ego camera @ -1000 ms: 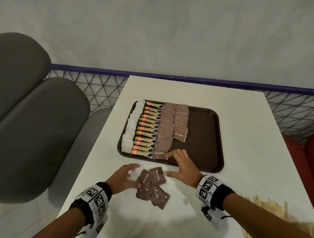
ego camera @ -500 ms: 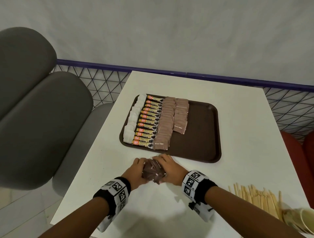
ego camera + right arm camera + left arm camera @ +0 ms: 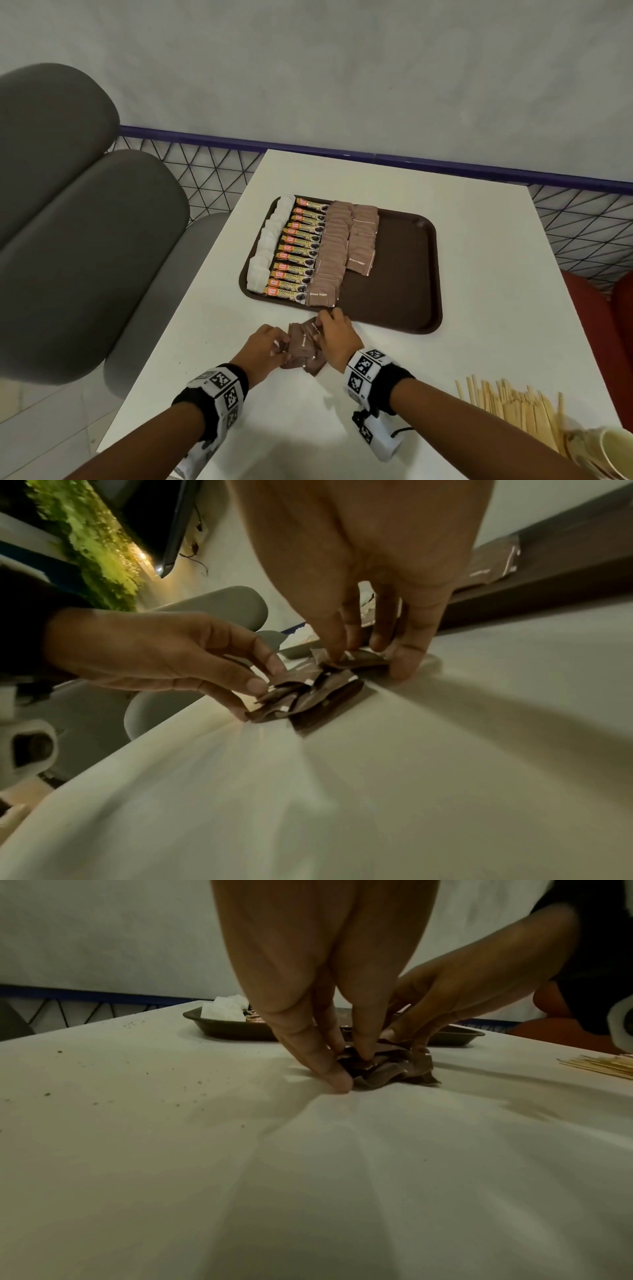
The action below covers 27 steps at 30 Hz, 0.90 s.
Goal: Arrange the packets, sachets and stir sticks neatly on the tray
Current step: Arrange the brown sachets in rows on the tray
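A bunched pile of loose brown sugar sachets [image 3: 303, 346] lies on the white table just in front of the brown tray [image 3: 404, 274]. My left hand [image 3: 270, 346] pinches the pile's left edge between thumb and fingers [image 3: 337, 1080]. My right hand [image 3: 334, 327] grips its far right side, fingertips [image 3: 400, 666] curled onto the top sachets [image 3: 308, 696]. On the tray's left half lie tidy columns: white sachets [image 3: 270, 243], coffee granule sticks [image 3: 301, 253] and two columns of brown sugar sachets [image 3: 332, 253]. Wooden stir sticks [image 3: 513, 407] lie in a loose heap at the near right.
A paper cup [image 3: 616, 452] lies by the stir sticks at the table's near right corner. Grey padded seats [image 3: 85, 240] stand to the left, a red seat [image 3: 589, 308] to the right. A blue-railed mesh fence [image 3: 342, 157] runs behind the table.
The sachets lay spread out a second ago; both hands have pushed them together into one pile. My right hand came back from the tray's front edge to the pile.
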### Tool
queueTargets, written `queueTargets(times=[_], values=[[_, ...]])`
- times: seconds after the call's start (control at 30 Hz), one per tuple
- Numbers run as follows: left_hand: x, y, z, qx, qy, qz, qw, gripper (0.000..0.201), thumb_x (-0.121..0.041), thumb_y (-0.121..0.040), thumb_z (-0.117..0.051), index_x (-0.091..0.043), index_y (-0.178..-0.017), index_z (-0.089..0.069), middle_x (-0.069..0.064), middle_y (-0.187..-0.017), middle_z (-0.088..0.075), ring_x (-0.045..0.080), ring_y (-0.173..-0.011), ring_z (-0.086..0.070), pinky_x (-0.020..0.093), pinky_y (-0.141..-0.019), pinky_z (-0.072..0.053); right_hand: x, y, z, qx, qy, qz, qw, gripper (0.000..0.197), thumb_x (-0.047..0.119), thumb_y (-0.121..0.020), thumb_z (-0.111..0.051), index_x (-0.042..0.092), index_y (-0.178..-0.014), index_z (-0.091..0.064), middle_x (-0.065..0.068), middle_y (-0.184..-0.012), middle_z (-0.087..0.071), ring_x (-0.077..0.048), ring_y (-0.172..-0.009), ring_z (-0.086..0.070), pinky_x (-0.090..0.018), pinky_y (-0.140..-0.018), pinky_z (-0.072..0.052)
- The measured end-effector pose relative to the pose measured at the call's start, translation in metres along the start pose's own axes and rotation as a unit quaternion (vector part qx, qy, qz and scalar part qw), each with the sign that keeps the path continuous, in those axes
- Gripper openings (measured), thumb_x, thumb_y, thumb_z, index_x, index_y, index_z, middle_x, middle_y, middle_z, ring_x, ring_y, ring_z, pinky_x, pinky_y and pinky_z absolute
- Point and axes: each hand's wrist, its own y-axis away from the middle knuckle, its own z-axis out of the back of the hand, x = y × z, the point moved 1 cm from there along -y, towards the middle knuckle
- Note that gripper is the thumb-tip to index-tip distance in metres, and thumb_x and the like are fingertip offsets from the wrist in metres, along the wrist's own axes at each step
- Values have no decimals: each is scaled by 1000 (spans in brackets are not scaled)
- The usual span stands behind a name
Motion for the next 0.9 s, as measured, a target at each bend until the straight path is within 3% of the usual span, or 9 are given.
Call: queueTargets(times=[0.13, 0.27, 0.43, 0.53, 0.63, 0.77, 0.9], values=[[1, -1, -3, -7, -3, -13, 1000, 37, -4, -81, -66, -31, -74, -43, -1, -101, -42, 14, -81, -52, 4, -63, -40, 3, 5, -7, -22, -44, 1, 999, 22, 13, -89, -50, 16, -111, -52, -8, -123, -43, -26, -117, -36, -30, -95, -37], [1, 0, -8, -22, 15, -24, 999, 40, 3, -79, -65, -29, -71, -43, -4, -94, -40, 13, -80, -48, 4, -63, -41, 6, 11, -5, -27, -115, -59, 991, 16, 15, -86, -56, 23, -97, -48, -9, -123, -40, -29, -116, -36, -32, -92, -37], [-2, 2, -13, -44, 61, -17, 997, 41, 9, -73, -68, -24, -71, -44, -6, -90, -40, 12, -80, -50, 5, -63, -43, 24, -1, -6, 4, -141, -153, 978, 43, 7, -90, -50, 9, -130, -36, -14, -137, -32, -31, -123, -39, -33, -100, -34], [-6, 4, -19, -54, 90, -14, 994, 42, 13, -71, -65, -22, -75, -43, -2, -91, -43, 11, -81, -53, 12, -66, -46, 32, -6, -6, 31, -110, -173, 978, 42, 12, -91, -52, 6, -130, -36, -15, -136, -32, -30, -124, -38, -33, -99, -36], [-6, 5, -21, -60, 115, -19, 991, 43, 18, -70, -58, -21, -77, -40, 5, -95, -45, 23, -88, -54, 28, -69, -50, 33, -3, -7, 74, -75, -146, 984, 50, 15, -86, -59, 5, -129, -35, -15, -135, -33, -31, -125, -36, -35, -99, -37], [-4, 5, -17, -47, 123, -12, 991, 42, 14, -71, -58, -22, -81, -39, 11, -103, -49, 24, -92, -55, 17, -63, -46, 33, 3, -8, 101, -54, -119, 986, 45, 14, -84, -62, 11, -121, -38, -15, -136, -29, -30, -126, -33, -35, -99, -36], [-4, 4, -11, -28, 164, 17, 986, 37, 9, -78, -61, -19, -84, -38, 5, -101, -52, 17, -89, -57, 14, -61, -48, 34, 5, -9, 101, -3, -73, 992, 61, 12, -79, -67, 6, -129, -33, -17, -135, -30, -33, -125, -33, -38, -97, -38]])
